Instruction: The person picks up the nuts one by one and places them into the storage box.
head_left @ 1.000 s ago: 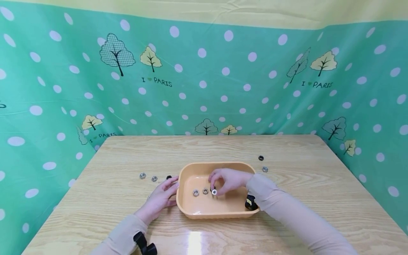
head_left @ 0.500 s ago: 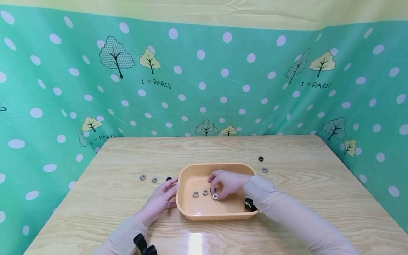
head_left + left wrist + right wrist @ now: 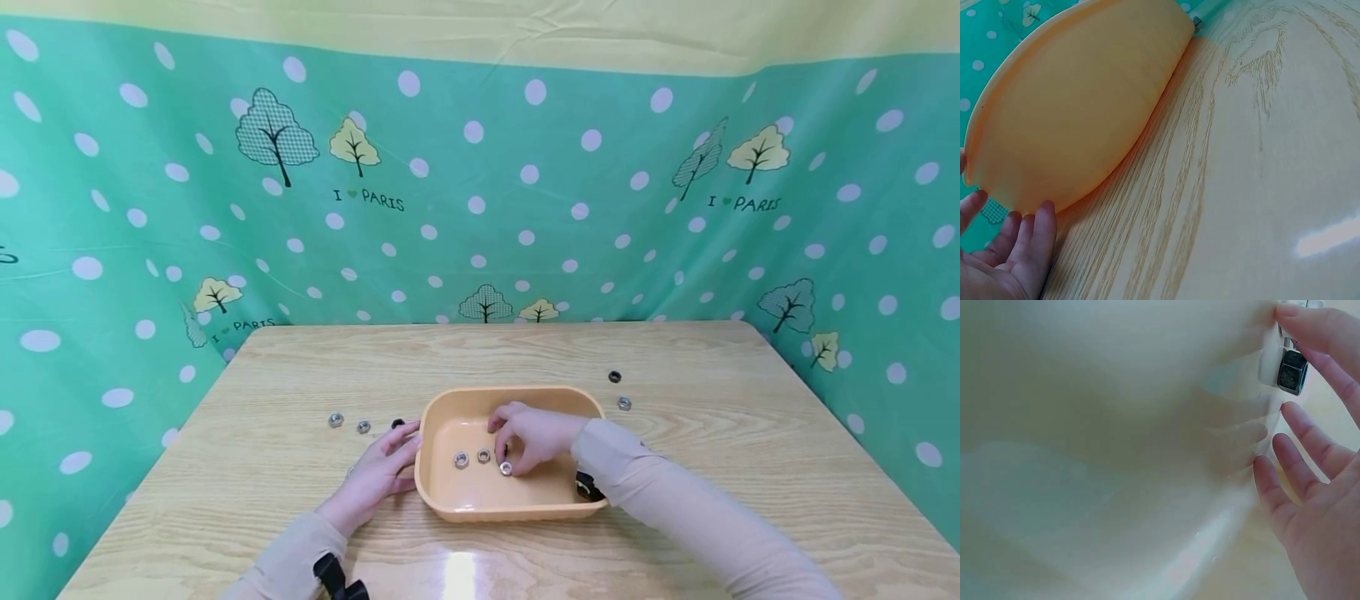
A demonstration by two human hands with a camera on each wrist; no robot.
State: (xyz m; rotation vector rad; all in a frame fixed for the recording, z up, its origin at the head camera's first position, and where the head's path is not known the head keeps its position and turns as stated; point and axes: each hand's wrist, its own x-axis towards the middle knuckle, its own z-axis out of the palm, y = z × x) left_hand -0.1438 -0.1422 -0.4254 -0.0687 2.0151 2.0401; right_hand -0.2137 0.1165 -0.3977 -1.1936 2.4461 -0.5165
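Observation:
An orange plastic basin (image 3: 517, 510) stands on the wooden table. My left hand (image 3: 381, 473) rests against its left end, fingers fairly straight on the wall; the left wrist view shows the fingertips (image 3: 1045, 212) touching the basin's outside (image 3: 1085, 106). Inside the basin, my right hand (image 3: 542, 435) pinches a silver hex nut (image 3: 506, 469) between thumb and index finger, at the floor. Close beside that nut lies a black nut (image 3: 1292, 372), mostly hidden by fingers in the head view. Left of them, two silver nuts, one larger (image 3: 461, 460) and one smaller (image 3: 483, 456), lie on the basin floor.
Left of the basin lie two silver nuts, the outer one (image 3: 336, 420) and the inner one (image 3: 363, 427), with a black nut (image 3: 398, 424) near my left fingers. To the right are a black nut (image 3: 615, 377) and a silver nut (image 3: 624, 403). A green curtain (image 3: 480, 208) hangs behind.
My right hand has lowered the silver nut slightly toward me, down to the basin floor. My left hand stays against the basin, and the other nuts have not moved.

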